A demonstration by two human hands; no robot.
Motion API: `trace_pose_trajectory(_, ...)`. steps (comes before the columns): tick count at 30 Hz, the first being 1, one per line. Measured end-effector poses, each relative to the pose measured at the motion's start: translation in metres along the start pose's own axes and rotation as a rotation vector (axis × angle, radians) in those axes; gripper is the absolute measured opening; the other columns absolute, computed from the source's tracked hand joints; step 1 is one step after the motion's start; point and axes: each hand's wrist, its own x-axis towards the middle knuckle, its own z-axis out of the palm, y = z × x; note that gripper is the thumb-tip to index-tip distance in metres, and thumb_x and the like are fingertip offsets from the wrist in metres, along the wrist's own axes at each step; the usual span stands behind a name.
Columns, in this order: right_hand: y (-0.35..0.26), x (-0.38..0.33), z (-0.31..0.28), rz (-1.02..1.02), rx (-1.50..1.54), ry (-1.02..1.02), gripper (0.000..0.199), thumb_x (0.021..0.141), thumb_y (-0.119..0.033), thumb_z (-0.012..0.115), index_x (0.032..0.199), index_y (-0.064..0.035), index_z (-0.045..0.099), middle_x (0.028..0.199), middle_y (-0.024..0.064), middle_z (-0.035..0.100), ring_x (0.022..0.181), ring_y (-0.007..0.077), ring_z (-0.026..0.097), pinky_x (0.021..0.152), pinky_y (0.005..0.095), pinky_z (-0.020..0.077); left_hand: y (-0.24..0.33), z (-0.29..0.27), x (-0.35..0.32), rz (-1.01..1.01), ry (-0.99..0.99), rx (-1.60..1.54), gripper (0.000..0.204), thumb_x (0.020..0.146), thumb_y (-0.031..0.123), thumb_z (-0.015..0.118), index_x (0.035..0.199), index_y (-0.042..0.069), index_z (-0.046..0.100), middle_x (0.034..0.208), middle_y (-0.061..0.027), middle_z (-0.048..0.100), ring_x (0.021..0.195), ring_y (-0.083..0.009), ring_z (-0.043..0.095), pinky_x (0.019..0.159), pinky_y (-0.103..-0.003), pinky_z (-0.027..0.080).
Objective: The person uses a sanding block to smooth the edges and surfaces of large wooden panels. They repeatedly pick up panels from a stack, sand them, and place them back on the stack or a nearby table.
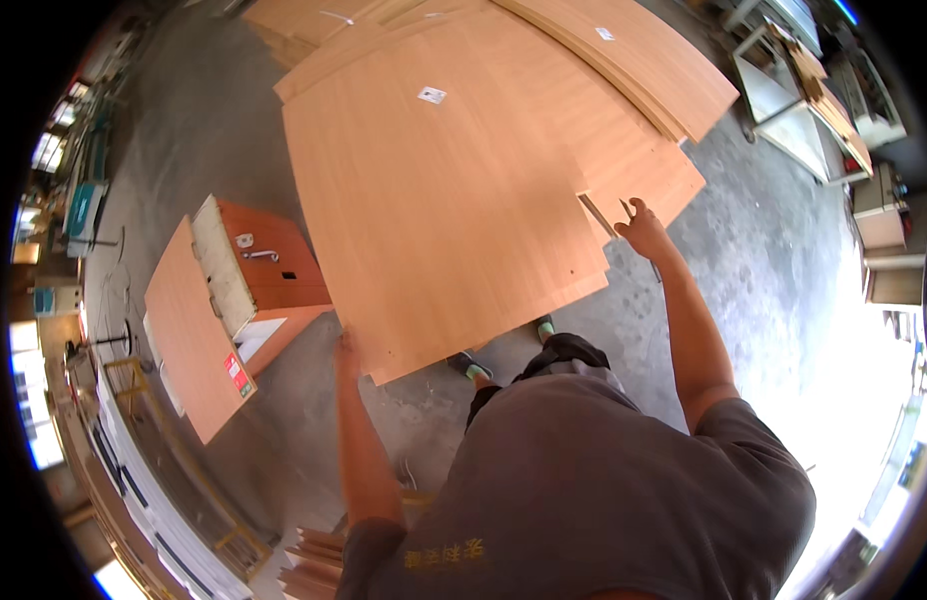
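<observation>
Across the upper middle of the frame, a wide wooden board [434, 220] lies over other boards [639, 185]. Near its right edge, the right hand [644, 232] has its fingers closed on a thin stick [626, 209]. By the board's lower left corner, the left hand [348, 350] blurs; whether its fingers are apart, I cannot tell. Left of centre stands a cabinet [296, 262].
</observation>
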Motion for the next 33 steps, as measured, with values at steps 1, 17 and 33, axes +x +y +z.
trace_pose_trajectory(1, -0.008, -0.02, 0.007, 0.074, 0.065, -0.095, 0.073, 0.082, -0.032, 0.071, 0.14, 0.0005, 0.042, 0.123, 0.0288, 0.06, 0.116, 0.0403, 0.058, 0.097, 0.0451, 0.0467, -0.019, -0.006, 0.015, 0.064, 0.073, -0.016, 0.071, 0.099, 0.058, 0.037, 0.123, -0.006, 0.058, 0.121, -0.0261, 0.063, 0.108, -0.0372, 0.063, 0.087, -0.043, 0.05)
trace_pose_trajectory(17, -0.025, -0.101, 0.078, 0.129, 0.045, 0.17, 0.045, 0.083, -0.023, 0.068, 0.123, -0.0053, 0.061, 0.123, 0.0143, 0.059, 0.11, 0.0347, 0.06, 0.09, 0.0428, 0.051, 0.197, 0.024, 0.075, 0.343, 0.483, 0.579, 0.07, 0.097, 0.039, 0.051, 0.148, -0.004, 0.029, 0.153, -0.0267, 0.03, 0.142, -0.0398, 0.029, 0.116, -0.05, 0.023)
trace_pose_trajectory(33, -0.189, 0.263, 0.052, -0.115, -0.064, -0.106, 0.02, 0.082, -0.019, 0.069, 0.093, -0.0035, 0.063, 0.1, 0.0173, 0.066, 0.098, 0.0371, 0.063, 0.081, 0.0468, 0.051, 0.345, 0.099, 0.169, 0.281, 0.33, 0.726, 0.079, 0.096, 0.041, 0.048, 0.153, -0.001, 0.015, 0.162, -0.0171, 0.011, 0.15, -0.0342, 0.007, 0.121, -0.052, 0.003)
